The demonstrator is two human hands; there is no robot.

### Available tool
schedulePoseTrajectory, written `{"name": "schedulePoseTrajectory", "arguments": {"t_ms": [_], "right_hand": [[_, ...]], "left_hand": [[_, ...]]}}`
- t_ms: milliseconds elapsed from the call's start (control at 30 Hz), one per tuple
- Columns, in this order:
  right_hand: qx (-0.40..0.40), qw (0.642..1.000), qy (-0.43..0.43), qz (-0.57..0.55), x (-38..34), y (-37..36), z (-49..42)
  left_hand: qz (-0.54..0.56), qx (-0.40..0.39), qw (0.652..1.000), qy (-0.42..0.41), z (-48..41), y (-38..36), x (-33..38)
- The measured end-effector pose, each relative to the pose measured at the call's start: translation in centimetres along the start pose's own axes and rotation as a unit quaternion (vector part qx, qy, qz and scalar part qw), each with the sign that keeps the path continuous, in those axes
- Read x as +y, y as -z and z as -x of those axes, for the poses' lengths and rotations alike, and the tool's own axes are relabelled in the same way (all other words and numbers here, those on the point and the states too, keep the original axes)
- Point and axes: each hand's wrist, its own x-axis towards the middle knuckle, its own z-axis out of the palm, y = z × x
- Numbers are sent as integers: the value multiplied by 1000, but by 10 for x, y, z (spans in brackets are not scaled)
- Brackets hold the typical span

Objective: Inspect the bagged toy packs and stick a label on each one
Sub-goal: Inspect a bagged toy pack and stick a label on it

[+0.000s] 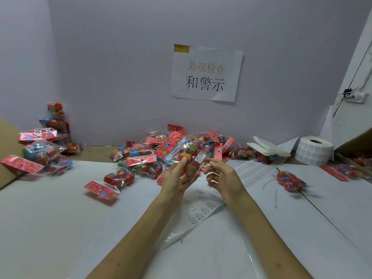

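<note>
L hand (173,178) pinches toy pack (190,153) above table (60,218); R hand (223,176), fingers loosely bent, fingertip touching white label (200,158) on pack.

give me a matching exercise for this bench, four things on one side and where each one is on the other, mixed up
Things
1. label roll
2. sign
3. held pack
4. label strip

Places
A. on the wall
B. in the left hand
C. at the far right of the table
D. flat on the table, between the forearms

Pairs: 1-C, 2-A, 3-B, 4-D
</note>
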Motion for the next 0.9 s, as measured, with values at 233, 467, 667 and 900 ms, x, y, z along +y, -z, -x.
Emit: {"name": "schedulePoseTrajectory", "arguments": {"t_ms": [233,467,667,900], "right_hand": [[3,981,106,161,9,-2,-2],[48,827,109,549,33,-6,-1],[98,891,9,442,26,12,-10],[45,985,60,158,5,-2,-1]], "left_hand": [[-7,12,1000,0,-1,3,0],[15,40,999,6,-3,4,-1],[17,33,999,7,-2,1,1],[-61,19,998,-16,-4,2,-4]]}}
